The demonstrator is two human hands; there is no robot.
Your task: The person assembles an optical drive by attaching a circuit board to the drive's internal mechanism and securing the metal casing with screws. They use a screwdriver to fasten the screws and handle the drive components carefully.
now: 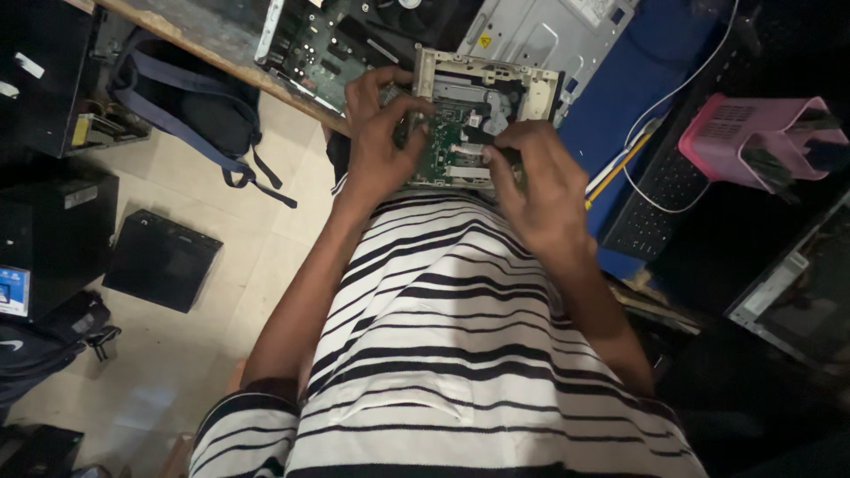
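An opened optical drive (482,115), its green circuit board exposed, sat at the edge of the blue desk (633,88), just above the striped shirt. The left hand (381,133) gripped its left side, fingers curled over the frame. The right hand (536,181) pinched a small black part on the board. A pink basket (753,142) stood well apart, beside a black keyboard (660,195).

My left grip (379,133) covers the drive's (482,97) left edge; fingertips out of sight behind the board (440,150). Right grip (531,181) hides the lower right corner. Motherboard (332,44) and metal case (549,31) cut off by top edge. Pink basket's (753,142) contents too dark to tell. Tabletop (190,35) runs out at top left. Right side lost in shadow.
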